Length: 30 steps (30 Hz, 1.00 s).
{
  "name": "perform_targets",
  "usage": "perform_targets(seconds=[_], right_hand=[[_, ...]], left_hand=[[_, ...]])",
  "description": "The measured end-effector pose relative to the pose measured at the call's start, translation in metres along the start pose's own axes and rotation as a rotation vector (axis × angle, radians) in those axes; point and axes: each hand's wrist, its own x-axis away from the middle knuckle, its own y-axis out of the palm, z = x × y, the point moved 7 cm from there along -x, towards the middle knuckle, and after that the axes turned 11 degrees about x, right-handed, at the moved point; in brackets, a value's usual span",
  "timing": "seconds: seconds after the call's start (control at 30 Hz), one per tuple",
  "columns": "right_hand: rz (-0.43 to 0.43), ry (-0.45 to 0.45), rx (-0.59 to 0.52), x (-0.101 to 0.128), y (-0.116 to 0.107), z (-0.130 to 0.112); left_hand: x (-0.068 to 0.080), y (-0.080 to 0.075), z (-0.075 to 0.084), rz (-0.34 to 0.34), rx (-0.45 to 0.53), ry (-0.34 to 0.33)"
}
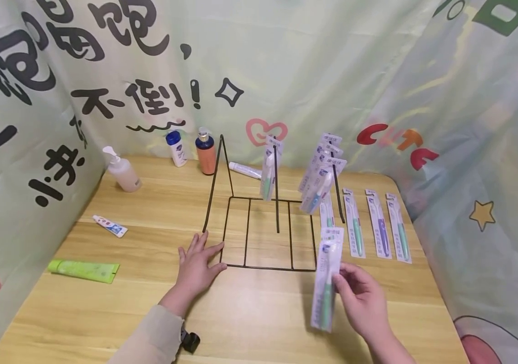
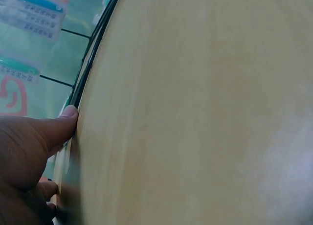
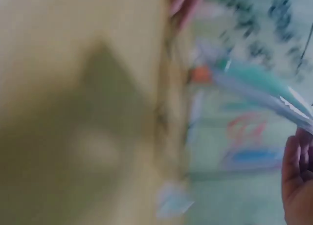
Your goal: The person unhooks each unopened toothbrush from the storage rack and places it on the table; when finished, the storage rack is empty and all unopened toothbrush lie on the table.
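Observation:
A black wire display rack point(image 1: 259, 232) stands on the wooden table point(image 1: 250, 313). My left hand point(image 1: 197, 265) lies flat on the table with straight fingers, its thumb against the rack's front left corner; the left wrist view shows the thumb point(image 2: 58, 124) at the black wire point(image 2: 90, 63). My right hand point(image 1: 359, 293) pinches a packaged green toothbrush point(image 1: 327, 278) and holds it upright above the table, right of the rack's front. The right wrist view is blurred; the pack point(image 3: 259, 85) shows above the fingers point(image 3: 296, 176). Packaged toothbrushes point(image 1: 320, 179) hang on the rack's right hook, one pack point(image 1: 269, 169) on the middle hook.
Three packaged toothbrushes point(image 1: 377, 227) lie flat right of the rack. A green tube point(image 1: 83, 270) and a small white tube point(image 1: 110, 226) lie at the left. A pump bottle point(image 1: 122, 172), a white bottle point(image 1: 177, 147) and an orange bottle point(image 1: 205, 151) stand at the back. Printed cloth surrounds the table.

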Motion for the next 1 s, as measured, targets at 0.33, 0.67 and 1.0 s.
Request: perform_targets(seconds=[0.33, 0.67, 1.0], right_hand=[[-0.37, 0.521, 0.314, 0.027, -0.008, 0.103], [-0.434, 0.416, 0.596, 0.023, -0.006, 0.1], [-0.181, -0.1, 0.426, -0.023, 0.027, 0.016]], left_hand=[[0.0, -0.003, 0.0, 0.013, 0.009, -0.003], [-0.001, 0.0, -0.001, 0.008, 0.004, 0.007], [-0.001, 0.0, 0.001, 0.016, 0.017, 0.008]])
